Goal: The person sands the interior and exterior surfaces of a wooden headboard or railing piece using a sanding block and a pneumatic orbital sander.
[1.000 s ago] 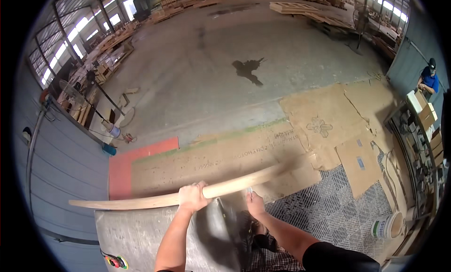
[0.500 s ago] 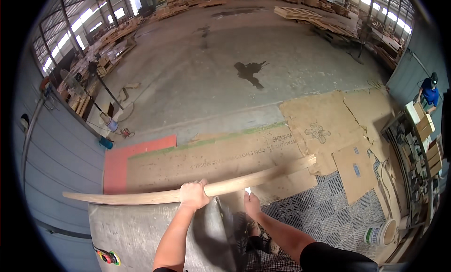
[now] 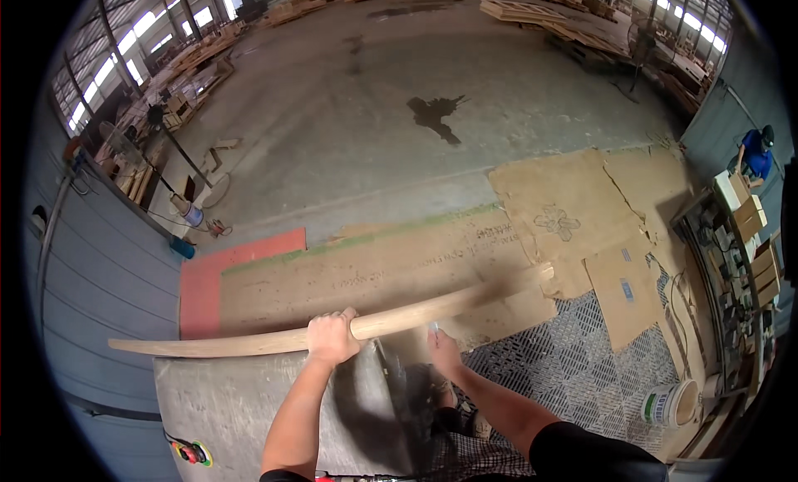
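A long, gently curved wooden bar (image 3: 416, 313) lies across the far edge of a grey metal-topped workbench (image 3: 249, 407), its right part reaching out past the bench. My left hand (image 3: 332, 337) is wrapped over the bar near the bench's right corner. Just under the overhanging part, my right hand (image 3: 445, 350) is closed on a small thin pale piece (image 3: 433, 326), too small to name. It is close to the bar's near side; whether it touches the wood I cannot tell.
A red-and-black round power tool (image 3: 193, 454) rests on the bench's near left. Cardboard sheets (image 3: 357, 281) and dark matting (image 3: 549, 361) cover the floor. A white bucket (image 3: 670, 405) stands at right, below a cluttered shelf (image 3: 727, 291). A person in blue (image 3: 755, 158) works beyond it.
The whole view has shifted slightly. The pale piece in my right hand shows narrower now. My left hand keeps its grip, and the bar stays in about the same place on the bench.
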{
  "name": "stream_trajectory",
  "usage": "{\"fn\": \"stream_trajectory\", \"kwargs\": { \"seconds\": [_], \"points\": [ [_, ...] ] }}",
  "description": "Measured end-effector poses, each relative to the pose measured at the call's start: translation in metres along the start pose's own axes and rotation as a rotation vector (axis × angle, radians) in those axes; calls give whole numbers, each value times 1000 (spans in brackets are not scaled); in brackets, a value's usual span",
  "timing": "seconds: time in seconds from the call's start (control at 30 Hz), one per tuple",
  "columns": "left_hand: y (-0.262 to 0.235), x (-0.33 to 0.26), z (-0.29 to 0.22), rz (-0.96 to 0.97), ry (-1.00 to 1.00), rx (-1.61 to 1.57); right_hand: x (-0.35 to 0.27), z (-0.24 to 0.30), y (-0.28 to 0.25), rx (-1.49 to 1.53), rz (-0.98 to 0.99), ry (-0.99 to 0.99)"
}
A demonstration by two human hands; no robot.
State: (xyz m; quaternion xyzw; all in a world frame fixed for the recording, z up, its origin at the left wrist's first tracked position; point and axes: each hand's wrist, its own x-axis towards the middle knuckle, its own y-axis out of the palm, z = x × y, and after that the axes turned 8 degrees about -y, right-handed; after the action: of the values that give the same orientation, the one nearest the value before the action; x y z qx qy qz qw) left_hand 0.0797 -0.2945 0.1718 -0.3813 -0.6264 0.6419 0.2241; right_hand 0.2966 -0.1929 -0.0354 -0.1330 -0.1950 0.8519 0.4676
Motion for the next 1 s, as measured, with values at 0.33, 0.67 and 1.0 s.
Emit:
{"fn": "stream_trajectory", "kwargs": {
  "seconds": [0.33,0.67,1.0],
  "points": [
    [5,-3,3,-51,34,20,1,25,-24,722,223,460],
    [8,-27,-15,-236,32,-90,-130,22,-85,347,358,248],
    [121,-314,-137,-86,-32,-989,-235,10,-109,754,483,140]
  ]
}}
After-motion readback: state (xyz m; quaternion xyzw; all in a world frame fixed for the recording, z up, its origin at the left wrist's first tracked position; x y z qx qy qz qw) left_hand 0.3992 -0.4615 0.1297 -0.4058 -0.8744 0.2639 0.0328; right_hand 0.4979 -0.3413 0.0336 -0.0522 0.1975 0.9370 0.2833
